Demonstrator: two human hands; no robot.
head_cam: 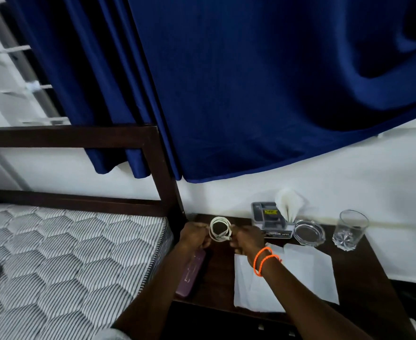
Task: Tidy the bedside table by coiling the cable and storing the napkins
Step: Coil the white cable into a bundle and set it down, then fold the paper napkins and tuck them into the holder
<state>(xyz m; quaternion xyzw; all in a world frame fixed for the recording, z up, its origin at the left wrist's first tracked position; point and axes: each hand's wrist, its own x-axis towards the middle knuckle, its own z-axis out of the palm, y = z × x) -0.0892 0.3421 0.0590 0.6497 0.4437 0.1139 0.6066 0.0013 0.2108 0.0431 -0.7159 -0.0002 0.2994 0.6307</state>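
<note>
A white cable [220, 228] is wound into a small round coil above the back left of the dark wooden bedside table [359, 273]. My left hand [194, 235] grips the coil's left side. My right hand [247, 240], with orange bands at the wrist, pinches its right side. Two flat white napkins [310, 273] lie side by side on the table under my right forearm. A grey napkin holder [269, 217] stands at the back with a folded white napkin [289, 201] sticking up from it.
A purple phone [192, 276] lies at the table's left edge under my left forearm. A glass ashtray [308, 233] and a drinking glass [349, 229] stand at the back right. A mattress [67, 261] and dark bed frame [162, 173] are left. Blue curtains [251, 82] hang behind.
</note>
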